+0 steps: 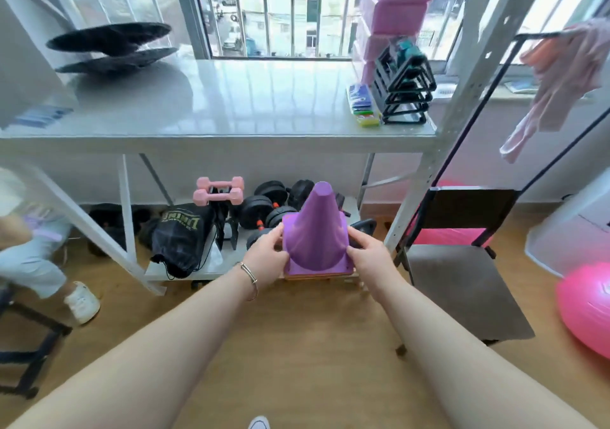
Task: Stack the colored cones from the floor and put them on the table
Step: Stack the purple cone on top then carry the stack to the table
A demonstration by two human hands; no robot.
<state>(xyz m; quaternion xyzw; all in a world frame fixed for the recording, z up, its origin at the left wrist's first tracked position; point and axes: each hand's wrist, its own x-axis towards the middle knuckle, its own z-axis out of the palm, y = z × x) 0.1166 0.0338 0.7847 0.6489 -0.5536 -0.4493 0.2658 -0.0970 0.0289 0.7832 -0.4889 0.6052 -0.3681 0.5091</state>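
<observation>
Both hands, the left hand point(269, 257) at nine o'clock and the right hand point(366, 257) at three, keep a clenched grip on the base of the purple cone stack point(317, 230), held above the wooden floor point(297, 346) below the grey surface point(231, 105).

Readable text: one print only.
Gold block lettering is seen upside down on the black drawstring bag point(180, 235) on the lower shelf point(214, 263); individual letters cannot be made out reliably. Nothing else legible.
</observation>
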